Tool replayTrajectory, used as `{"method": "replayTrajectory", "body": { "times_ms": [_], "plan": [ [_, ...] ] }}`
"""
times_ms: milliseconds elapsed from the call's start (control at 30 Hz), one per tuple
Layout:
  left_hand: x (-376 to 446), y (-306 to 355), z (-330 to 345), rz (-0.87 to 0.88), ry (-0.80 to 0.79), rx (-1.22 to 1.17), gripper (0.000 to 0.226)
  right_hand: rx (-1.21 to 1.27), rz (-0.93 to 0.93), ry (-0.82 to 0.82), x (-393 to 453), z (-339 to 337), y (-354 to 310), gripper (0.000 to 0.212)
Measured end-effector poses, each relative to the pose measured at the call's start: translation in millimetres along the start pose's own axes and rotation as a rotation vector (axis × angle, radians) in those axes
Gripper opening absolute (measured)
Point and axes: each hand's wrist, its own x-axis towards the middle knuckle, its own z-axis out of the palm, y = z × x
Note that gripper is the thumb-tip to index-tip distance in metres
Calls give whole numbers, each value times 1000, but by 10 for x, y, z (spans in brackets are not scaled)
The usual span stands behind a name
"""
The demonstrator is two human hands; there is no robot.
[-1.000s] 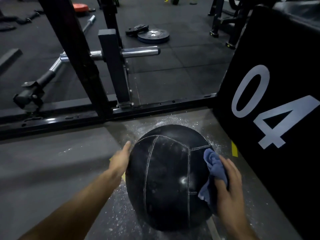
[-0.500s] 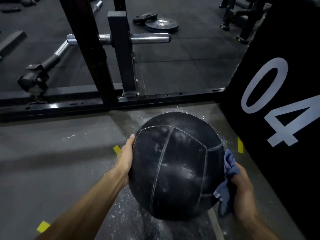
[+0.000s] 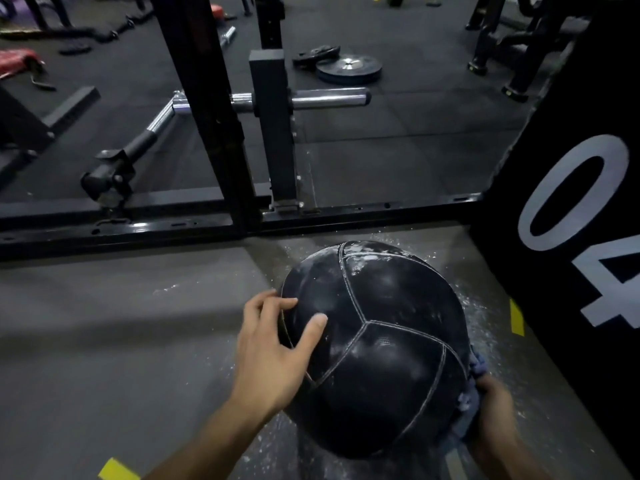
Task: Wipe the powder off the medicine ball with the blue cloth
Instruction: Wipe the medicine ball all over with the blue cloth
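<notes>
- A yellow tape mark [image 3: 116, 470] sits on the grey floor [image 3: 104, 341] at the near edge, left of the left forearm.
- The left hand [image 3: 268, 355] rests on the ball [image 3: 375, 348] at its left side, fingers [image 3: 313, 329] spread apart and lying on the leather, thumb up on the near face.
- The right hand [image 3: 493, 407] presses the cloth [image 3: 467, 403] against the ball's lower right side; the blue fabric is bunched between palm and ball, and whether its fingers curl round it cannot be told.
- The black ball, stitched in pale seams, stands on the floor amid scattered white powder [image 3: 481, 327], with powder smears still across its top panels.
- Just right stands a black pad [image 3: 554, 237] marked "04", with a second yellow mark [image 3: 516, 317] at its foot.
- Beyond the ball runs a black rack base [image 3: 138, 220], its uprights carrying a chrome bar [image 3: 329, 98].
- Farther off, weight plates [image 3: 348, 69] lie on the dark mat.
</notes>
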Motion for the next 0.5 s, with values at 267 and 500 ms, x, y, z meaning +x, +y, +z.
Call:
{"method": "replayTrajectory", "body": {
  "times_ms": [267,500],
  "plan": [
    [634,257,154,296,-140,175,77,-153,-131,-32,-523,-87,-849,19],
    [243,241,28,396,-21,276,57,-382,-336,-144,-871,184,-1322,23]
  ]
}}
